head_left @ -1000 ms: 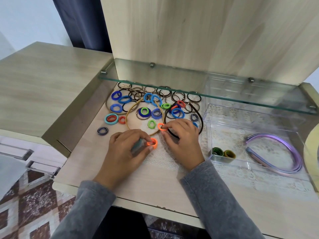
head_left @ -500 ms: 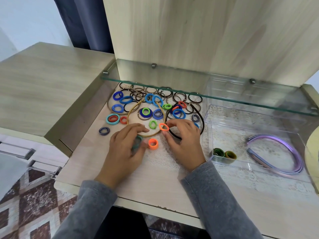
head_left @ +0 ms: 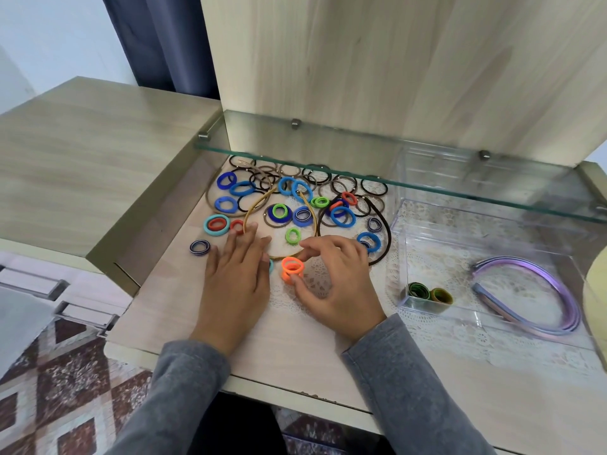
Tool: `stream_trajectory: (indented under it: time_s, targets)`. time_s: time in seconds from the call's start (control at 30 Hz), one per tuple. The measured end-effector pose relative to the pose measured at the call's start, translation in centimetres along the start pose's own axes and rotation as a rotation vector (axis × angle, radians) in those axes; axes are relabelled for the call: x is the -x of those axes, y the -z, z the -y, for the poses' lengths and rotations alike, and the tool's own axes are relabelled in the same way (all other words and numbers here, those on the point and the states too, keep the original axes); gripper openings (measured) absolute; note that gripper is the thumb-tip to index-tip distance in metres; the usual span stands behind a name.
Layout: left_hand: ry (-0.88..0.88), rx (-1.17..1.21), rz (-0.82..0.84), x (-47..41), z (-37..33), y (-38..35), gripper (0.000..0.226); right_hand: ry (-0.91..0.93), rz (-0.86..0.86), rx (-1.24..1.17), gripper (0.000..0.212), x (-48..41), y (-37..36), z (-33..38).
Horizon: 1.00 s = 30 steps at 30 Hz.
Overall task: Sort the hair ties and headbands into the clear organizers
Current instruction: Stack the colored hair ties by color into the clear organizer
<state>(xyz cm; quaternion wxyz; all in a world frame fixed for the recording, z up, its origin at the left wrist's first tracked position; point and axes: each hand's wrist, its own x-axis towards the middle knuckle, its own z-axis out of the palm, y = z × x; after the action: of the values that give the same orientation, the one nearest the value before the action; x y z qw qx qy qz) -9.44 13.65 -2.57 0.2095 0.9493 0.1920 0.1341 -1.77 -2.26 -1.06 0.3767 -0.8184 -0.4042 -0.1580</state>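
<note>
Right hand pinches 2 orange hair ties; left hand lies flat.

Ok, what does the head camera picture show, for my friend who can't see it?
A person's right hand pinches orange hair ties on a table, while the left hand lies flat beside them. Behind is a pile of colourful hair ties; to the right, a clear organizer holds purple headbands.

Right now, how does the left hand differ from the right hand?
The left hand lies flat on the table, fingers straight; the right hand is arched, fingers curled. The right hand pinches the orange hair ties; the left hand lies beside them. Both wear grey sleeves.
</note>
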Motion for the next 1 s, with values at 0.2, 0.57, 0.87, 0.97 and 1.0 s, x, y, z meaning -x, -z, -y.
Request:
stream_trajectory:
  time_s: [0.2, 0.57, 0.87, 0.97, 1.0]
  targets:
    - [0.013, -0.007, 0.015, 0.03, -0.13, 0.22, 0.058, 0.009, 0.032, 0.045, 0.042, -0.01, 0.09, 0.00]
    - [0.011, -0.001, 0.013, 0.04, -0.13, 0.15, 0.057, -0.029, 0.105, 0.133, 0.052, 0.10, -0.01, 0.05]
    - [0.018, 0.009, 0.014, 0.02, -0.15, 0.16, 0.057, 0.076, 0.113, 0.134, 0.025, 0.11, 0.10, 0.19]
    - [0.017, 0.023, 0.018, -0.01, -0.16, 0.24, 0.056, 0.096, 0.116, 0.159, 0.019, 0.13, 0.01, 0.09]
    - [0.014, 0.023, 0.017, -0.01, -0.14, 0.26, 0.056, 0.102, 0.114, 0.165, 0.018, 0.13, -0.02, 0.11]
